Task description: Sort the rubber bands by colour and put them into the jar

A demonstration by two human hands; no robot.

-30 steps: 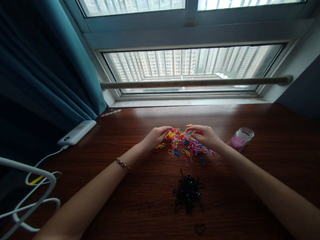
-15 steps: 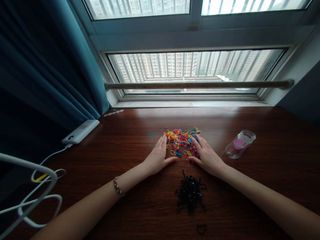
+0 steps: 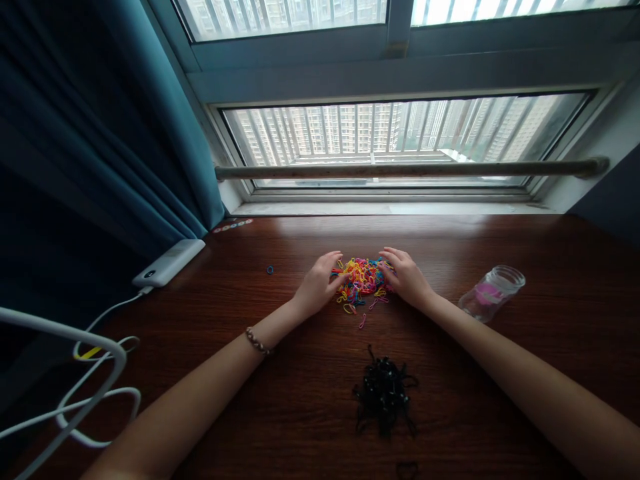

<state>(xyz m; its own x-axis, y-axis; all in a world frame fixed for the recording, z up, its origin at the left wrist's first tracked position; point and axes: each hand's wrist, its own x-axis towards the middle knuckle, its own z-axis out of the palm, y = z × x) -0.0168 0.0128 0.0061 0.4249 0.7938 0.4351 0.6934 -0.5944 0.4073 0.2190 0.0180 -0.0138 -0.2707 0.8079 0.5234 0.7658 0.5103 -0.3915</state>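
Observation:
A heap of small colourful rubber bands [image 3: 365,277], in red, yellow, pink and blue, lies on the dark wooden tabletop [image 3: 280,413]. My left hand [image 3: 320,283] curves around its left side, fingers apart, thumb touching the heap. On the other side my right hand [image 3: 404,277] rests against the heap's right edge with its fingers spread. Neither hand grips anything that I can see. Nearer to me sits a pile of black rubber bands [image 3: 385,393]. One blue rubber band [image 3: 270,270] lies alone left of my left hand.
A clear jar [image 3: 493,293] with something pink in it lies tilted at the right, beside my right forearm. At the left are a white device [image 3: 170,262], a white cable [image 3: 107,367] and a blue curtain [image 3: 165,147]. A metal bar [image 3: 410,171] crosses the window behind the table.
Both hands have moved slightly forward around the colourful heap, which is now more compact. The lone blue band has shifted left. The whole view has turned a little.

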